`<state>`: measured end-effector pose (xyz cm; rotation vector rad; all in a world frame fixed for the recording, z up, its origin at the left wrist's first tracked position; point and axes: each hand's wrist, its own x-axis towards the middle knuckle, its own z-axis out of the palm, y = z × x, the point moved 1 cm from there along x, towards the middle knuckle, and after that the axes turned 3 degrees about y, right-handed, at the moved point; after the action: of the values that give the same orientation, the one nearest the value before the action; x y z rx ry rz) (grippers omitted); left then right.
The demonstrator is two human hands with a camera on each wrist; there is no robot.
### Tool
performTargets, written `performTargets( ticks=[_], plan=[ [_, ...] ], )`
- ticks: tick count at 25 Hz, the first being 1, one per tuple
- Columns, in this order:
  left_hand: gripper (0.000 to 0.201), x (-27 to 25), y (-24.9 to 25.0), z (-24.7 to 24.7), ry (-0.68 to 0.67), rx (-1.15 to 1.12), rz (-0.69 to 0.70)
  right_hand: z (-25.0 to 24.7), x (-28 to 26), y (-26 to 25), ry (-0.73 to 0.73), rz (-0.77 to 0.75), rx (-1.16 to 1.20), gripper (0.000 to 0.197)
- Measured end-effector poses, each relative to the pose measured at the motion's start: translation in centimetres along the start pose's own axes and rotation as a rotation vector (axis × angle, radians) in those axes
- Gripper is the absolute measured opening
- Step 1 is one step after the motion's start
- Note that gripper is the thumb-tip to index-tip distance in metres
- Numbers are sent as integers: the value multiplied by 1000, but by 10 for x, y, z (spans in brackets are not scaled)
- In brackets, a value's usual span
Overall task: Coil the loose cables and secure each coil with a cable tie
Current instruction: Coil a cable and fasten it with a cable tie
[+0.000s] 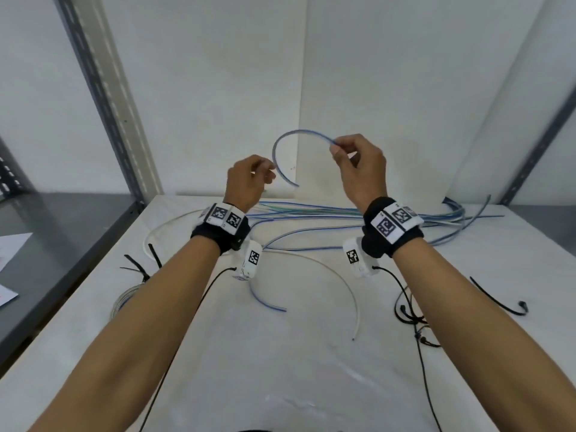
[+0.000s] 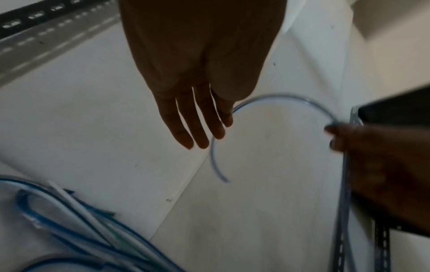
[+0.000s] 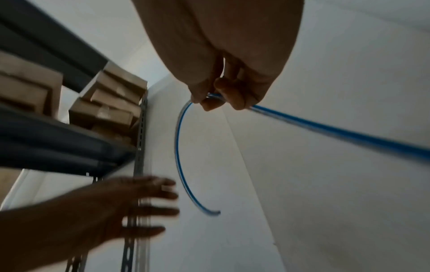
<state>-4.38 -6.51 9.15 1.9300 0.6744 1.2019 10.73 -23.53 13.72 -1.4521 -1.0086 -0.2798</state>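
A blue cable (image 1: pixel 299 130) (image 2: pixel 279 96) (image 3: pixel 178 143) curves in the air above the white table (image 1: pixel 280 369). My right hand (image 1: pixel 338 148) (image 3: pixel 214 93) pinches it between thumb and fingers, and its short free end hangs in an arc to the left. From the pinch, the rest of the cable runs off to the right in the right wrist view. My left hand (image 1: pixel 249 179) (image 2: pixel 197 114) is raised beside the arc with its fingers straight. Its fingertips are at the cable without gripping it.
A bundle of blue cables (image 1: pixel 343 210) lies across the back of the table. A white cable (image 1: pixel 327 269) and a short blue cable (image 1: pixel 265 300) lie in the middle. Black cable ties (image 1: pixel 137 266) (image 1: pixel 495 299) lie left and right. Metal shelf posts (image 1: pixel 103 88) flank the table.
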Motion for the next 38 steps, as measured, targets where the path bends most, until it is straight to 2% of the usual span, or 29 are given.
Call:
performTargets(
  ticks=[1, 2, 3, 4, 5, 7, 9, 11, 13, 15, 17, 19, 21, 23, 24, 27, 29, 30, 31, 32, 33, 35, 36, 38],
  plan=[
    [20, 1, 7, -2, -68, -105, -37, -4, -4, 5, -38, 13, -13, 7],
    [34, -2, 16, -1, -155, -174, -61, -6, -9, 8, -83, 18, -18, 7],
    [48, -6, 22, 2, -212, -170, -54, -5, -12, 9, -119, 19, -11, 7],
    [55, -10, 27, 6, -209, -96, -2, -4, -15, 8, -139, 16, 5, 8],
    [52, -13, 30, 10, -165, 15, 80, -3, -15, 6, -149, 6, 24, 8],
    [31, -18, 34, 13, -109, 175, 181, -7, -15, 2, -144, -13, 26, 7],
    [40, -16, 29, 9, -88, 178, 167, -14, -16, 9, -155, -21, -55, 6],
    [48, -10, 24, -5, 46, -16, 15, -24, -20, 35, -259, 5, -334, 11],
    [48, -4, 23, -23, 189, -315, -187, -40, -28, 77, -429, 134, -728, 19],
    [47, -3, 29, -40, 273, -527, -343, -65, -38, 109, -431, 310, -909, 25],
    [46, -6, 33, -47, 251, -598, -373, -76, -38, 118, -295, 363, -773, 24],
    [46, -13, 37, -37, 182, -567, -328, -72, -29, 106, -67, 402, -358, 18],
    [46, -20, 40, -23, 136, -560, -323, -59, -13, 84, 75, 420, 58, 13],
    [44, -23, 44, -13, 112, -621, -358, -47, 1, 60, 84, 464, 344, 12],
    [44, -25, 45, -10, 101, -651, -361, -41, 5, 49, 55, 495, 405, 13],
    [45, -31, 42, -3, 65, -681, -375, -24, -1, 45, -124, 685, 420, 11],
    [45, -37, 38, 1, 40, -715, -397, -15, -14, 62, -219, 822, 298, 17],
    [45, -39, 36, 3, 34, -720, -405, -12, -20, 70, -242, 792, 95, 24],
    [44, -41, 32, 4, 30, -717, -414, -9, -27, 76, -218, 691, -99, 34],
    [44, -42, 29, 6, 26, -714, -418, -7, -34, 78, -133, 549, -209, 45],
    [44, -44, 27, 7, 21, -714, -420, -6, -41, 75, -15, 394, -215, 50],
    [44, -47, 24, 12, 11, -709, -424, -2, -50, 59, 128, 187, -111, 40],
    [44, -49, 23, 15, 6, -701, -427, 2, -52, 53, 111, 208, -23, 30],
    [44, -53, 21, 21, -2, -696, -434, 10, -55, 40, -15, 379, 203, 23]
  ],
)
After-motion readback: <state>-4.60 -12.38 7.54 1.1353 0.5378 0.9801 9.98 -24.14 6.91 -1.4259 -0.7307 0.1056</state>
